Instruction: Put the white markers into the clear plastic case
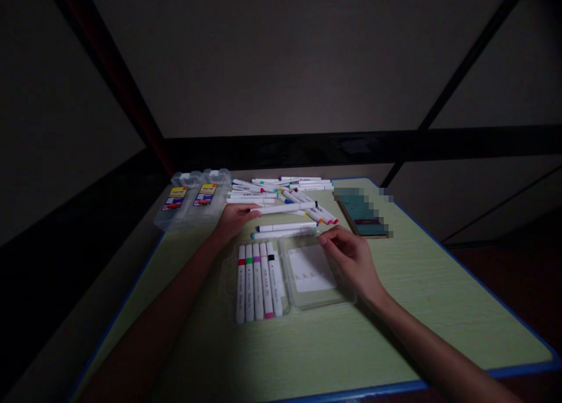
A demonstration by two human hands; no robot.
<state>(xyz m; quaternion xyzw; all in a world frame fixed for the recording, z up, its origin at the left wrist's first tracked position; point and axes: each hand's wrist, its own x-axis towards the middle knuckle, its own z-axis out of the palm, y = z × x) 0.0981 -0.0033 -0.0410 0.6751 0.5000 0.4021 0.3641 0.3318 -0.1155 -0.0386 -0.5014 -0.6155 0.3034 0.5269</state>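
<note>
My left hand [237, 220] is closed around one end of a white marker [285, 207], which it holds sideways above the table. The marker's dark end points right. Over the lid of an open clear plastic case [293, 302], my right hand [351, 254] has thumb and fingers pinched together; whether something is between them I cannot make out. Several white markers [258, 289] with coloured bands stand side by side in the case's left half. A white card [307, 269] lies in its right half. Two loose markers [287, 227] lie just behind the case.
Many more white markers [307, 186] are heaped at the table's back. Two closed clear cases [193, 213] with colourful labels sit at the back left. A greenish flat object, partly pixelated, [362, 213] lies at the right. The pale green table [408, 315] has a blue edge.
</note>
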